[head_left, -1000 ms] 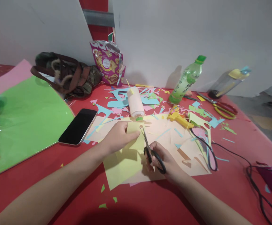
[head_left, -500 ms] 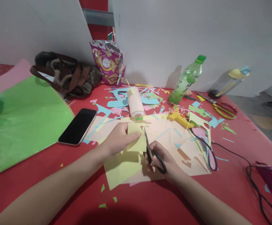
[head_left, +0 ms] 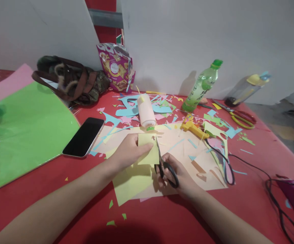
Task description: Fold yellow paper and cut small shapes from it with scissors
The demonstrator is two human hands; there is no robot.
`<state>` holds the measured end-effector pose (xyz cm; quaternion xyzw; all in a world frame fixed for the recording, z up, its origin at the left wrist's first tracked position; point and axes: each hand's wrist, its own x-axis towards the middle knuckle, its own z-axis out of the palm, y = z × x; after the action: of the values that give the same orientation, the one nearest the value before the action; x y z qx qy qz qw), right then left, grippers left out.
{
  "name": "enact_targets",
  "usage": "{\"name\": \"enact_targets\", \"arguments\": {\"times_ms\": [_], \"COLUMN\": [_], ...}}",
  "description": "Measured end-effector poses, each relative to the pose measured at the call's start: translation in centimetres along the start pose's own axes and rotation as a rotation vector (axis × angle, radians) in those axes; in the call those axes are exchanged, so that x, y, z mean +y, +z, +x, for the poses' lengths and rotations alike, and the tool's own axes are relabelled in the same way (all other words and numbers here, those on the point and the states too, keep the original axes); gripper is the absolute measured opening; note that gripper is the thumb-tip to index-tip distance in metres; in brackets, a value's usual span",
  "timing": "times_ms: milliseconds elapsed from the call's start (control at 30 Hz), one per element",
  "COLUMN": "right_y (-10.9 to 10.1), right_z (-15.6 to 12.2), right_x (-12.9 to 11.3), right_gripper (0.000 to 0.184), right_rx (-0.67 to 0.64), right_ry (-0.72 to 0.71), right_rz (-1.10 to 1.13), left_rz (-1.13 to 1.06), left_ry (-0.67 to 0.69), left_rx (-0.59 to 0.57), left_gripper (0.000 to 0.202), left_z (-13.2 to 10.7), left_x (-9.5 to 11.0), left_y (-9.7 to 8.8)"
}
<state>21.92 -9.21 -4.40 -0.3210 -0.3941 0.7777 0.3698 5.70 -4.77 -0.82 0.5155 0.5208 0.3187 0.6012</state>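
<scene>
Between thumb and fingers, my left hand pinches a small piece of yellow paper, held above the sheets. My right hand has its fingers through the black handles of a pair of scissors, whose blades point away from me along the paper's right edge. Below both hands lie a larger yellow sheet and a pale peach sheet. Just beyond the paper, a bottle wrapped in pale pink paper lies on its side, its green cap toward me.
A black phone and green sheets in clear wrap lie left. Behind are a bag, a snack pouch and a green drink bottle. A yellow glue gun with a black cord, large scissors and paper scraps lie right.
Very little differs. The scissors' blades look slightly more closed against the paper's right edge, and the handles have shifted a touch left. My left hand keeps its hold.
</scene>
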Motion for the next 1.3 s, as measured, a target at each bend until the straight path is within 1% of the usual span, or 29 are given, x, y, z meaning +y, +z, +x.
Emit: {"name": "enact_targets", "arguments": {"times_ms": [200,300,433,667,833,1000,1167,1300], "right_y": [0.06,0.15,0.13,-0.08,0.0,0.13,0.16,0.14], "right_z": [0.08,0.08,0.08,0.08,0.06,0.07,0.02,0.01], "right_x": [-0.16,-0.32,-0.24,0.13,0.01,-0.2,-0.17,-0.03], "right_gripper": [0.036,0.036,0.036,0.037,0.037,0.036,0.037,0.037], "right_rx": [0.002,0.003,0.018,0.03,0.022,0.006,-0.003,-0.008], "right_ry": [-0.009,-0.015,-0.017,-0.024,-0.025,-0.05,-0.056,-0.066], "right_rz": [-0.011,0.001,-0.008,-0.022,-0.011,-0.007,-0.012,-0.011], "left_rz": [-0.048,-0.058,-0.066,-0.118,-0.11,-0.038,-0.036,-0.034], "left_ry": [0.009,-0.006,-0.03,-0.003,-0.002,-0.003,0.01,-0.001], "left_rx": [-0.007,-0.021,-0.011,-0.004,-0.015,-0.023,-0.039,-0.035], "left_gripper": [0.01,0.015,0.021,0.028,0.025,0.017,0.021,0.018], "left_z": [-0.15,-0.22,-0.28,-0.39,-0.51,-0.5,-0.51,-0.5], "left_x": [0.33,0.41,0.34,0.25,0.2,0.39,0.48,0.32], "left_y": [0.16,0.22,0.41,0.76,0.69,0.5,0.48,0.51]}}
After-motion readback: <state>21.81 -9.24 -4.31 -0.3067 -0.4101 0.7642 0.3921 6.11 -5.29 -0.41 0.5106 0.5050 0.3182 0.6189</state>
